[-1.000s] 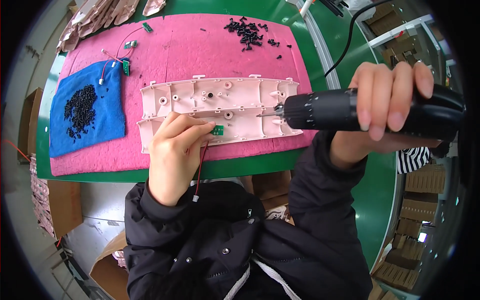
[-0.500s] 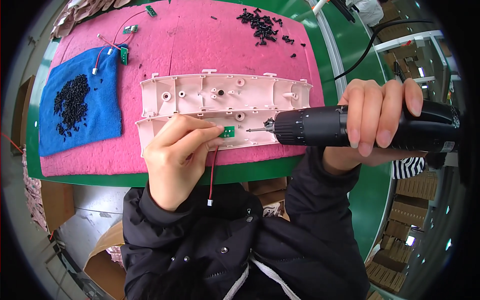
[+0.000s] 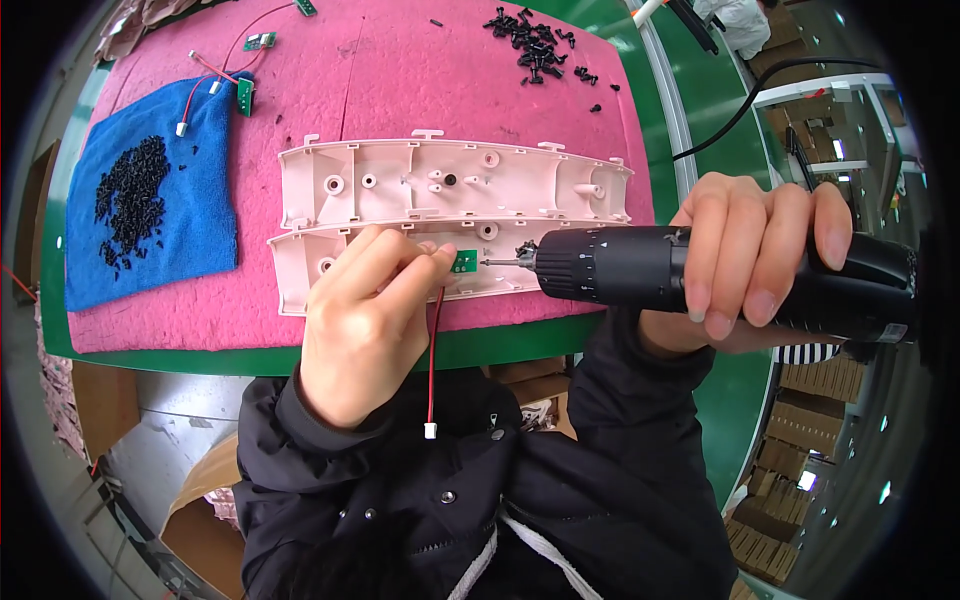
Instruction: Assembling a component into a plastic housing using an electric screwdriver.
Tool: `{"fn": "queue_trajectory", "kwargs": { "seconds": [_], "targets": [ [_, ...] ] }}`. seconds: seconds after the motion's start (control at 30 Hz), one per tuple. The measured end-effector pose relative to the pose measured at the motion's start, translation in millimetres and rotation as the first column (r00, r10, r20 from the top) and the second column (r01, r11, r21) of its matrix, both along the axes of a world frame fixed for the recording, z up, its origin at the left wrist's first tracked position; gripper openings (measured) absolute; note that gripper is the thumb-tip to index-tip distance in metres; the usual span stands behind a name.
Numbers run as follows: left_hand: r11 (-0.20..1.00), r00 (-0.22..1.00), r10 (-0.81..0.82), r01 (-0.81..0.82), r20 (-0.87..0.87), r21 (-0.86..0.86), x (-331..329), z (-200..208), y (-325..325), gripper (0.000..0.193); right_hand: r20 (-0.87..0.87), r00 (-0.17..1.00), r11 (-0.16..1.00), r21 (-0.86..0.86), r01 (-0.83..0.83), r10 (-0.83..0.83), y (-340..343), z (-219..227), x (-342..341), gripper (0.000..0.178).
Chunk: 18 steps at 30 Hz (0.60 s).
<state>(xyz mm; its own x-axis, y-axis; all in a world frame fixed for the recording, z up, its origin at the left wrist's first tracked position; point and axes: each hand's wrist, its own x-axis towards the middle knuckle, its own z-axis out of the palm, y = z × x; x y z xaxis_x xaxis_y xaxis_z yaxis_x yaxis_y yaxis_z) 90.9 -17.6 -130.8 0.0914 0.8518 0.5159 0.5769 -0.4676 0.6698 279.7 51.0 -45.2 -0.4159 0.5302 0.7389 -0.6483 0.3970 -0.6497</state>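
My right hand (image 3: 765, 255) is wrapped round a black electric screwdriver (image 3: 620, 263), held level with its bit pointing left. The bit's tip (image 3: 487, 262) is at the right edge of a small green circuit board (image 3: 466, 261). My left hand (image 3: 370, 315) pinches the board's left edge, its fingertips partly covering it. A red and black wire (image 3: 433, 350) hangs below that hand, ending in a white plug (image 3: 431, 431). Under the board lies a pale pink curved plastic shell (image 3: 294, 285), hollow side up. A second such shell (image 3: 387, 205) lies just behind it.
A pink foam mat (image 3: 240, 325) covers much of the green table (image 3: 140, 360). At left, small black screws (image 3: 135, 200) are heaped on a blue cloth (image 3: 205, 240). Several wired green boards (image 3: 245, 97) lie behind it. Larger black screws (image 3: 535, 45) are scattered at the far right.
The screwdriver has moved left, bringing its bit from a gap to the circuit board's right edge. My left hand stays at the board, shifted slightly. The whole view has moved a little.
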Motion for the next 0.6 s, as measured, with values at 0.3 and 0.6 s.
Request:
{"fn": "queue_trajectory", "kwargs": {
  "seconds": [0.3,0.6],
  "targets": [
    [1.000,1.000,0.005,-0.005,-0.009,0.029,-7,-8,-1,0.021,0.127,0.990,0.998,0.007,-0.059,0.058,-1,0,-8,0.025],
    [0.999,0.999,-0.032,0.031,0.026,0.041,-24,-17,-1,0.014,0.496,0.840,0.932,0.146,-0.331,0.220,-1,19,-43,0.006]
  ]
}}
